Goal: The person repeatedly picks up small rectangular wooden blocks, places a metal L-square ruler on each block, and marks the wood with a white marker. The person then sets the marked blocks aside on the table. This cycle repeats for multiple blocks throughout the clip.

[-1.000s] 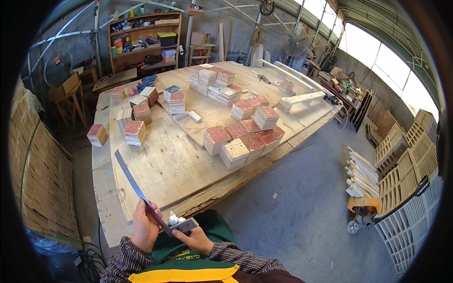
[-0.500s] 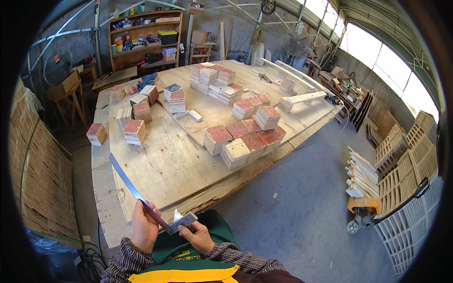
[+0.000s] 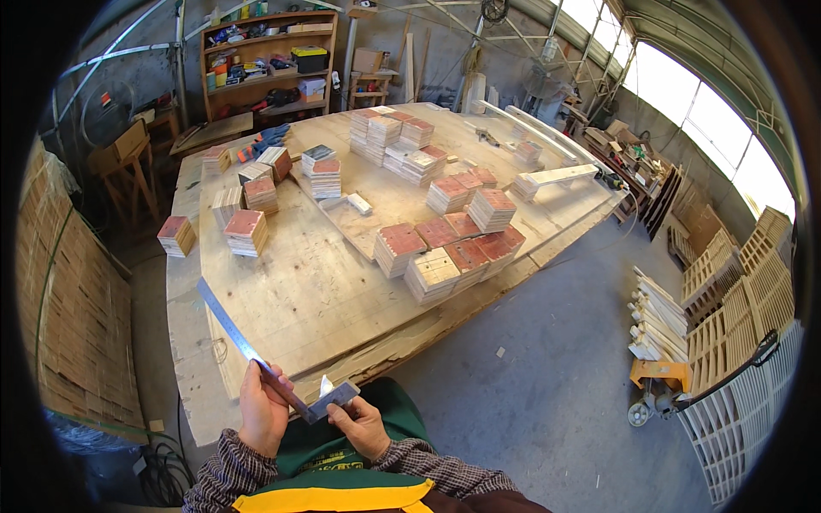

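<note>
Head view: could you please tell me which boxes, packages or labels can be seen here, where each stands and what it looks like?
Dark case with a yellow lid: middle shelf of the wooden rack at the back, rectangular.
Cardboard box: right of the rack, brown, plain, box-shaped.
Small boxes and containers: upper shelves, mixed reds, blues and yellows, too small to tell apart.
No screens or signs can be made out.

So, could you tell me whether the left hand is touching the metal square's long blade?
Touching: the head view shows the left hand wrapped around the metal square's blade.
</note>
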Tool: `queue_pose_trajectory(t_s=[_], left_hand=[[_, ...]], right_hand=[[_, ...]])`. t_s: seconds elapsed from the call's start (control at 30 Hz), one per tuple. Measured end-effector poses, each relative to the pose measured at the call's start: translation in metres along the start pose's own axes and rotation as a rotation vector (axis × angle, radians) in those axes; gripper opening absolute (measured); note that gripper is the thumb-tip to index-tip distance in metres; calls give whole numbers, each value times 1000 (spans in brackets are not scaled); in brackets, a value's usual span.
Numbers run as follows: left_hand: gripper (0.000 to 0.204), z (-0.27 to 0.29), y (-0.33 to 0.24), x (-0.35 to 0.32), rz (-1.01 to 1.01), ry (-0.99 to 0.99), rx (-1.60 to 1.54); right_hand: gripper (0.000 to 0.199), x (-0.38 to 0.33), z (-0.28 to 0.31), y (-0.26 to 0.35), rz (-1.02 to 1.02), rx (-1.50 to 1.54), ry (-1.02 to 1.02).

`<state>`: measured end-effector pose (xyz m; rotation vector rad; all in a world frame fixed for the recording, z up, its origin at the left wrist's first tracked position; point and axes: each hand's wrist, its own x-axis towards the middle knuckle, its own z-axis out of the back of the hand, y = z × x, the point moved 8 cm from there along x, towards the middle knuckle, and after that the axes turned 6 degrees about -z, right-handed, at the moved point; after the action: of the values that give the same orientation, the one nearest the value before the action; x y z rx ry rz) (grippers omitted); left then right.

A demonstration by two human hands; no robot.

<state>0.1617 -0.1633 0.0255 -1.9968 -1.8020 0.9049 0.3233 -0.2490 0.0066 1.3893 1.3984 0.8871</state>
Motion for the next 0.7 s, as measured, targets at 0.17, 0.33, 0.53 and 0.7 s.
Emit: queue_pose_trajectory(t_s=[0.17, 0.33, 0.53, 0.7], left_hand=[[25, 1, 3, -2, 25, -32, 22], [25, -8, 4, -4, 4, 44, 27], [27, -11, 5, 4, 65, 221, 377], [35, 15, -12, 42, -24, 200, 581]], right_hand=[[23, 3, -4, 19, 154, -177, 57], [24, 6, -6, 35, 325, -265, -5], [11, 26, 28, 12, 44, 13, -264], [13, 76, 80, 20, 38, 231, -424]])
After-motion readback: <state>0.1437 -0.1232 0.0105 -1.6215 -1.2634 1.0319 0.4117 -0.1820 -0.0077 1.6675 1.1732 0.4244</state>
